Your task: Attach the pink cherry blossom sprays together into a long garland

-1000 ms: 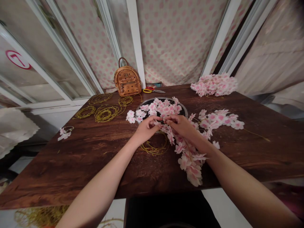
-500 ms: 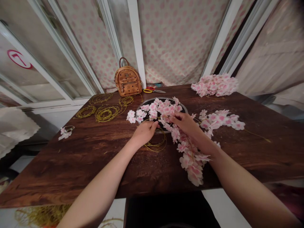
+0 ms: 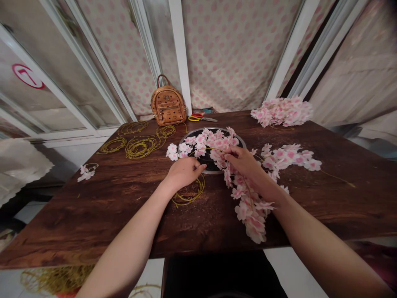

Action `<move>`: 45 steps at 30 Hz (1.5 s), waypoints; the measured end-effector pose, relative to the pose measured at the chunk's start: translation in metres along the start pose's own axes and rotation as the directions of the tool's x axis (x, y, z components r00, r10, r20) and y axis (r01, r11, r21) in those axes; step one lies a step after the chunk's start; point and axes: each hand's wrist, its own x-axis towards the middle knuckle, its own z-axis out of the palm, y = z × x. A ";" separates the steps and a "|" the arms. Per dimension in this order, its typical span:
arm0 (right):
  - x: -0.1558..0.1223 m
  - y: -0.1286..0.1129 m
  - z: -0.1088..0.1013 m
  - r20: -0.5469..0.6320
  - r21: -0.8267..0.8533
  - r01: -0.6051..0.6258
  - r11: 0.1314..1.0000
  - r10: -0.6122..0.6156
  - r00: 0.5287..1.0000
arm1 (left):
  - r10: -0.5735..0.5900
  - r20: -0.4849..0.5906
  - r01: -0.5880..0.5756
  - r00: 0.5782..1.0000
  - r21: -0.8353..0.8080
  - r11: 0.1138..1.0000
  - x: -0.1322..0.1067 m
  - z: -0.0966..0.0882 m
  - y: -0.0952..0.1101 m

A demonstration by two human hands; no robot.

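My right hand [image 3: 246,163] pinches the stem of a pink artificial blossom garland [image 3: 252,219], which hangs from the fingers down toward the table's near edge. Its upper flowers [image 3: 214,140] spread leftward over a dark round inset with a silver rim [image 3: 245,145]. Just left of it, my left hand [image 3: 184,170] is closed on a loose coil of yellow-green vine stem [image 3: 190,199], which dangles below the palm. The fingers hide where the coil is gripped. More blossoms [image 3: 290,155] lie to the right of my right hand, with a thin bare stem trailing off.
Several coils of yellow-green vine stem [image 3: 141,145] lie at the table's back left. Behind stand a brown mini backpack [image 3: 168,105] and scissors [image 3: 201,118]. A blossom pile [image 3: 283,111] sits back right, a small flower sprig [image 3: 87,171] far left. Tangled vines [image 3: 58,279] are below the table.
My left hand has moved slightly left and away from the right hand, carrying the vine coil with it. My right hand stays nearly in place on the garland.
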 end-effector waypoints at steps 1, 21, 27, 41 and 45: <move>0.000 0.000 0.000 0.007 0.012 0.000 1.000 0.000 1.000 | -0.011 -0.003 0.011 1.000 0.016 1.000 0.000 0.000 0.000; -0.004 -0.007 0.004 0.235 0.037 0.065 0.997 -0.072 0.969 | 0.109 -0.178 -0.112 0.978 -0.009 0.994 0.007 0.010 -0.009; -0.003 -0.005 0.004 0.213 0.029 0.070 0.997 -0.074 0.974 | 0.089 -0.114 -0.098 0.989 -0.071 0.993 0.007 0.009 -0.006; -0.005 0.002 0.014 0.329 -0.072 0.177 0.981 -0.144 0.933 | 0.039 -0.178 -0.009 0.983 0.167 0.986 0.009 0.007 -0.022; -0.007 0.001 0.014 0.349 -0.084 0.178 0.980 -0.138 0.927 | 0.111 -0.060 -0.100 0.992 0.160 0.982 0.008 0.013 -0.023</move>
